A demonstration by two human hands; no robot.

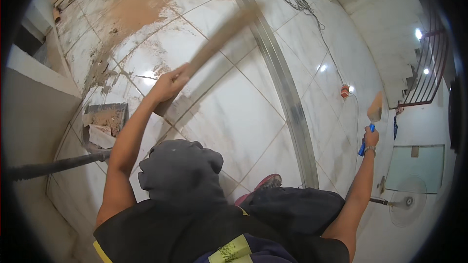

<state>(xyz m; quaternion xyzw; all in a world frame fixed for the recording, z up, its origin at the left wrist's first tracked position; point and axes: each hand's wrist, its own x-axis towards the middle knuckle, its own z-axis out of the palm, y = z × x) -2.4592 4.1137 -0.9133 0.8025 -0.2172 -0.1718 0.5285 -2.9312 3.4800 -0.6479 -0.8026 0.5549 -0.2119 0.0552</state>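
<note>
**A board in your left hand, a trowel in your right**

On the left, a rough dark pole (58,164) runs into the dim edge, so its end is cut off. It meets a dustpan (126,112) with crumbly brown dirt and a pale scrap (101,136) inside. Your left arm (124,146) hides part of the pan's near side. Farther off, powdery reddish dirt (139,12) is spread over shiny, pale tiles (234,112).

Your left hand (173,85) is wrapped around a long brown board (217,39), near its close end. The board slants away to the right, and its far tip is a blur. You cannot tell if that tip touches the long metal bar (280,73) crossing the floor between your hands. Near you, lumpy grey cloth (183,173) blocks some floor. Beside it, your dark trouser leg (297,209) hides part of a shoe (269,182).

Far right of the bar, thin black cable (295,1) lies in loops. Nearer sits a small orange box (345,91). On the right, your right hand (371,137) is closed around the blue handle of a trowel (375,108), its flat blade pointing away. Past it are a barred railing (429,68) and a round, see-through fan (408,201).
</note>
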